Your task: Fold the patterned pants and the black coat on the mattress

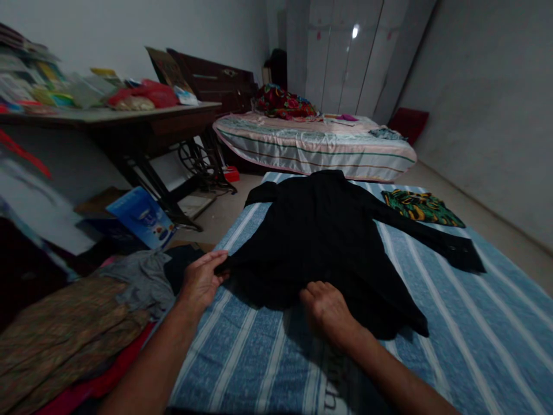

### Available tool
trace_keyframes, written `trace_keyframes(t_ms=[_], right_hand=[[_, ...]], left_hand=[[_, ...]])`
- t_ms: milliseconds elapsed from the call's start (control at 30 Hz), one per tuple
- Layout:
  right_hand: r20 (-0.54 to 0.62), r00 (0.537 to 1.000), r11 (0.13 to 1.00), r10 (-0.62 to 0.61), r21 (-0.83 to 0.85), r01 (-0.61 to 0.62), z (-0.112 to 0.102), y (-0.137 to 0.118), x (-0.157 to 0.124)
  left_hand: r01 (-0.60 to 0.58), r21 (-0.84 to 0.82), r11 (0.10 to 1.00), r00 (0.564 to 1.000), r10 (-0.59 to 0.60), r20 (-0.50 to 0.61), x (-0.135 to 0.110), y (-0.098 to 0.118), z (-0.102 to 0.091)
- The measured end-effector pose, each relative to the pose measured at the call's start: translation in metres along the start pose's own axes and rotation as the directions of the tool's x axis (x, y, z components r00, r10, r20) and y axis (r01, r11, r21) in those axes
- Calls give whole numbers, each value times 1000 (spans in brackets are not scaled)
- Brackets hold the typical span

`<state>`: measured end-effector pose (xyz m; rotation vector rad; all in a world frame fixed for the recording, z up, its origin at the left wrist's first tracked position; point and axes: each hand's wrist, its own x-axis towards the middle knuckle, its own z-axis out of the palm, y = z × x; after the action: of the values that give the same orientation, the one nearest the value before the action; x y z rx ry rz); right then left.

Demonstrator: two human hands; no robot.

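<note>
A black long-sleeved garment (328, 230) lies spread on a blue striped bedsheet (475, 323), its sleeves reaching out to the left and right. My left hand (201, 280) pinches the garment's near left hem corner. My right hand (326, 311) is closed on the near hem at the middle, fingers curled into the cloth.
A folded green and yellow patterned cloth (421, 207) lies on the sheet at the far right. A heap of clothes (82, 323) sits to my left. Behind stand a sewing-machine table (142, 124) with clutter, a second bed (315, 144) and a white wardrobe (345, 52).
</note>
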<state>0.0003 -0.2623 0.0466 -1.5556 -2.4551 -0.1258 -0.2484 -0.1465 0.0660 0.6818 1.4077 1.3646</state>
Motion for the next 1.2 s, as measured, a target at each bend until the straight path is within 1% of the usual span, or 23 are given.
trace_keyframes(t_ms=[33, 100, 167, 233, 333, 367, 433, 500, 567, 633, 667, 733, 767, 833, 900, 933, 967, 1033, 1100, 1200], right_hand=[[-37, 999, 1000, 17, -2, -17, -10, 3, -4], [-113, 994, 1000, 12, -10, -13, -29, 7, -15], [-130, 992, 1000, 2, -22, -5, -38, 8, -27], [-69, 997, 999, 16, -47, -20, -33, 9, -36], [67, 997, 997, 41, -65, -36, -9, 10, -46], [91, 995, 998, 42, -56, -37, -1, 10, -49], [99, 994, 999, 48, -26, -46, 10, 10, -53], [99, 994, 998, 52, 24, -55, 10, 12, -56], [89, 994, 994, 56, 92, -65, 3, 18, -56], [22, 995, 988, 94, 118, -96, -7, 30, -53], [-24, 990, 986, 139, 94, -136, -12, 38, -51], [-83, 958, 960, 276, -17, -278, -19, 55, -48], [-72, 935, 932, 348, -83, -354, -21, 63, -47], [31, 885, 873, 464, -186, -451, -22, 77, -48], [161, 841, 848, 517, -229, -478, -21, 87, -52], [204, 822, 843, 531, -229, -487, -22, 91, -55], [221, 804, 831, 552, -225, -509, -23, 94, -58], [184, 768, 787, 614, -214, -578, -28, 100, -65], [81, 737, 735, 671, -203, -647, -35, 107, -73], [-96, 718, 699, 690, -172, -694, -44, 116, -87]], left_hand=[[-12, 10, 1000, 1000, 12, 3, -1, 3, -2], [-46, 42, 998, 999, 45, 20, -5, 8, -7], [-77, 107, 991, 997, 73, 40, -8, 13, -13], [-91, 179, 980, 996, 85, 39, -11, 15, -18], [-74, 260, 963, 997, 75, 6, -14, 12, -22], [-64, 275, 959, 998, 64, 9, -15, 10, -23], [-55, 302, 952, 998, 51, 22, -16, 6, -23], [-58, 313, 948, 998, 50, 31, -17, 2, -24], [-62, 315, 947, 998, 57, 27, -17, -2, -25], [-67, 315, 947, 998, 59, 35, -15, -5, -27], [-69, 319, 945, 997, 60, 38, -15, -6, -28], [-69, 333, 940, 997, 57, 45, -15, -8, -29], [-68, 342, 937, 997, 54, 51, -16, -7, -30], [-71, 362, 930, 996, 48, 74, -19, -6, -31], [-90, 385, 919, 991, 45, 125, -22, -4, -31], [-102, 397, 912, 987, 42, 157, -24, -4, -32], [-114, 411, 905, 981, 38, 189, -26, -4, -32], [-133, 436, 890, 970, 26, 243, -27, -5, -33], [-169, 457, 873, 960, 41, 277, -28, -7, -33], [-247, 480, 842, 951, 114, 288, -26, -12, -32]])
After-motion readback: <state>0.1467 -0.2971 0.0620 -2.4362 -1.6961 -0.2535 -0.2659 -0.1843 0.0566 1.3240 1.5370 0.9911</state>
